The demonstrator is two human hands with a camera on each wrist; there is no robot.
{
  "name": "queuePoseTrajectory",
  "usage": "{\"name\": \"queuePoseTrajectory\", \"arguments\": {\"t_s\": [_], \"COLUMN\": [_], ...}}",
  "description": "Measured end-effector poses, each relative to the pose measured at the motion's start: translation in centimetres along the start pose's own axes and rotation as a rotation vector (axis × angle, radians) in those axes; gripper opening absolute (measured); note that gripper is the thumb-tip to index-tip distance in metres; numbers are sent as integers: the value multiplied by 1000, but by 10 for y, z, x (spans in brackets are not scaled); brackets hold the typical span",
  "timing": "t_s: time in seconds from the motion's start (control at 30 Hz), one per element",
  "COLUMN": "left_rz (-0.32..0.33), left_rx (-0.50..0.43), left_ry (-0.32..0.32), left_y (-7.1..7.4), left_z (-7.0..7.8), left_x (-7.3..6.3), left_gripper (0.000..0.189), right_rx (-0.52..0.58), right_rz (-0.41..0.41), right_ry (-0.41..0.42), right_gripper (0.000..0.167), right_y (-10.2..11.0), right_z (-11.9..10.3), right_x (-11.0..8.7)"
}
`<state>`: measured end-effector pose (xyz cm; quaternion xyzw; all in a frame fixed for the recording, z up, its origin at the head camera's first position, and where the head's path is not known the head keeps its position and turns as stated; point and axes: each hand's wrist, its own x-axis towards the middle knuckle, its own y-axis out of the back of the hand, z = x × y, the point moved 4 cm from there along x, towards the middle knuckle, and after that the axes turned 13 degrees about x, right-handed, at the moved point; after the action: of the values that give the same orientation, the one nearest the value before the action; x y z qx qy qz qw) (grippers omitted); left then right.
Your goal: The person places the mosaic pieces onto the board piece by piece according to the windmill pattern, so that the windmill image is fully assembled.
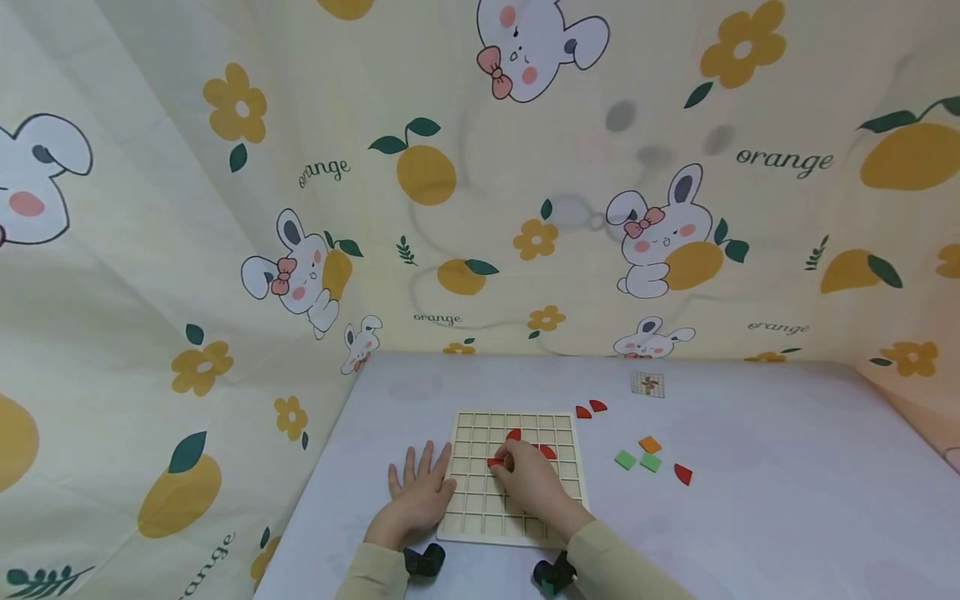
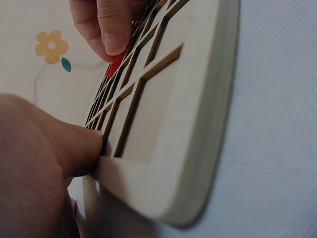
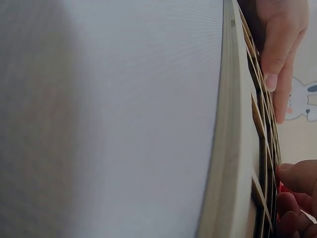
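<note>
"Red piece (image 1: 492,462): where is it, and what holds it?"

"Over the pale grid board (image 1: 480,528), a little left of its middle, pinched between thumb and fingers of the right hand (image 1: 536,483)."

"And the left hand (image 1: 422,493)?"

"Fingers spread at the board's left edge, thumb touching it. That should stop sliding."

"How is the piece best set?"

"I would line its straight sides up with the raised lines of one square, lower it level, then press gently. The fingers hide whether it sits in a square yet."

"Any risk?"

"Probably the knuckles: one red wedge (image 1: 513,434) lies just beyond, a second wedge (image 1: 548,452) beside the hand. A nudge could unseat either."
</note>
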<state>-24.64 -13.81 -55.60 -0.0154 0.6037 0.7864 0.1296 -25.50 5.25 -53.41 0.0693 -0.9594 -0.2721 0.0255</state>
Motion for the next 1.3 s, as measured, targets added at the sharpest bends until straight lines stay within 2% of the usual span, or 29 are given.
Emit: {"name": "queuePoseTrajectory", "arguments": {"t_s": [0.47,0.67,0.83,0.97,1.1,1.3], "left_rz": [8,-6,-2,-1,0,14], "left_rx": [-27,-22,-27,-30,-26,-23], "left_ry": [-3,8,3,5,8,12], "left_y": [1,1,1,2,1,1], "left_z": [2,2,1,1,1,1], "left_x": [-1,0,-1,-1,-2,-2], "left_gripper": [58,59,58,58,58,58], "right_rx": [21,39,42,57,40,-21], "right_rz": [17,31,106,164,197,227], "right_ry": [-15,-4,21,-42,-132,-170], "right_gripper": [11,13,14,22,30,36], "right_y": [2,12,41,72,104,146], "right_z": [2,7,12,23,44,69], "right_x": [-1,-3,-8,-12,-17,-28]}}
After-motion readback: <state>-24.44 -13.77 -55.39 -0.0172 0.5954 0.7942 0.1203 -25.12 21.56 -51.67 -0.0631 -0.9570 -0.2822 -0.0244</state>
